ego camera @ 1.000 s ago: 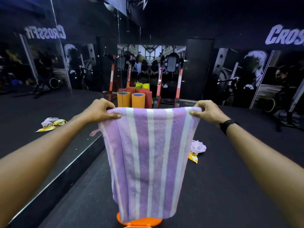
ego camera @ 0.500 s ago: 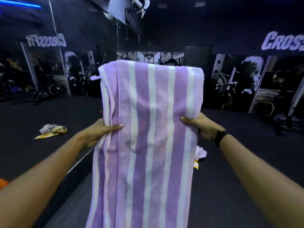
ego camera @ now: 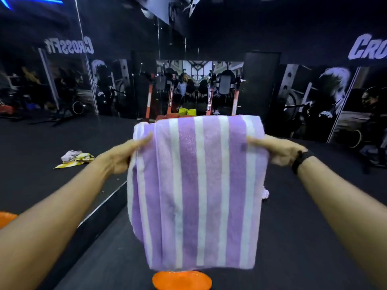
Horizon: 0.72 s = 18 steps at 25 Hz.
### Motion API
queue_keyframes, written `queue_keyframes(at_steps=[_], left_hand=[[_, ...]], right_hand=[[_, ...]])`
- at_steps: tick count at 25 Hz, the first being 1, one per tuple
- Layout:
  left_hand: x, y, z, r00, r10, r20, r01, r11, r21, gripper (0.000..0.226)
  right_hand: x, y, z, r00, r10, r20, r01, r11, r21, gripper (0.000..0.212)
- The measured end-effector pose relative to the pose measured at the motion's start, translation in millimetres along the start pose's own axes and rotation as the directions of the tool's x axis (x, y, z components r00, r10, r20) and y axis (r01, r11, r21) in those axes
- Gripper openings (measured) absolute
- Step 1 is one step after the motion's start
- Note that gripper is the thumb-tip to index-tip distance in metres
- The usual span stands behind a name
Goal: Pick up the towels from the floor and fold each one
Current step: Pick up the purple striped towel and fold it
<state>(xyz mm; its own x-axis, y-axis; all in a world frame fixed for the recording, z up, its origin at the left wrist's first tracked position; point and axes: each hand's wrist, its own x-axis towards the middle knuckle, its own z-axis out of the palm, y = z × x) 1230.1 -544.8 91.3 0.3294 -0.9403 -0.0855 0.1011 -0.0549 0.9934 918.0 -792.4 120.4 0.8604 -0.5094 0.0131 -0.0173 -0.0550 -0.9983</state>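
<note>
Purple-and-white striped towel [ego camera: 199, 191] is held up off the floor, approx. centre of view, folded over at its top edge so the doubled cloth hangs down w/ stripes running vertical. Left hand [ego camera: 123, 155] grips the towel's left edge near the top, thumb laid on the front face, fingers behind the cloth. Right hand [ego camera: 278, 150] grips the right edge at about the same height, thumb on the front; a black wristband [ego camera: 301, 161] sits on that wrist. Both hands are motion-blurred, so exact finger placement behind the cloth can't be confirmed. Lower hem of the towel hangs just above an orange disc [ego camera: 182, 280] on the dark floor [ego camera: 303, 248]. A crumpled white-and-yellow towel [ego camera: 73, 159] shows at left, approx. level w/ the left hand; it appears to be a mirror reflection. A small white bit of cloth [ego camera: 265, 193] shows just past the held towel's right edge, mostly hidden. Gym racks [ego camera: 211, 99] stand at the far wall.
</note>
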Motion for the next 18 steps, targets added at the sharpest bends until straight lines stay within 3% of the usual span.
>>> queue_keyframes(at_steps=[2,5,7,9,13,16,18], left_hand=[[-2,-18,0,0.998,-0.005,-0.058,0.014,0.986,0.167,0.082],[3,-29,0,0.956,0.021,-0.293,-0.051,0.994,-0.098,0.071],[-3,-24,8,0.983,0.060,-0.176,-0.075,0.994,-0.081,0.086],[-9,-23,17,0.986,0.088,-0.138,-0.074,0.992,0.106,0.099],[5,-19,22,0.818,0.135,-0.559,-0.140,0.990,0.034,0.069],[14,-13,21,0.763,0.149,-0.629,-0.170,0.985,0.027,0.065],[12,-8,21,0.790,0.131,-0.598,-0.116,0.991,0.064,0.066]], right_hand=[[2,20,1,0.996,0.076,0.040,-0.069,0.986,-0.153,0.081],[12,39,-3,0.990,-0.001,-0.139,-0.002,1.000,-0.023,0.088],[13,36,-3,0.995,-0.024,-0.099,0.026,1.000,0.016,0.085],[14,34,0,0.994,-0.026,-0.107,0.020,0.998,-0.056,0.093],[23,32,3,0.920,-0.139,-0.365,0.155,0.988,0.015,0.102],[27,24,9,0.880,-0.179,-0.440,0.210,0.977,0.022,0.114],[24,24,16,0.915,-0.201,-0.350,0.184,0.980,-0.081,0.124]])
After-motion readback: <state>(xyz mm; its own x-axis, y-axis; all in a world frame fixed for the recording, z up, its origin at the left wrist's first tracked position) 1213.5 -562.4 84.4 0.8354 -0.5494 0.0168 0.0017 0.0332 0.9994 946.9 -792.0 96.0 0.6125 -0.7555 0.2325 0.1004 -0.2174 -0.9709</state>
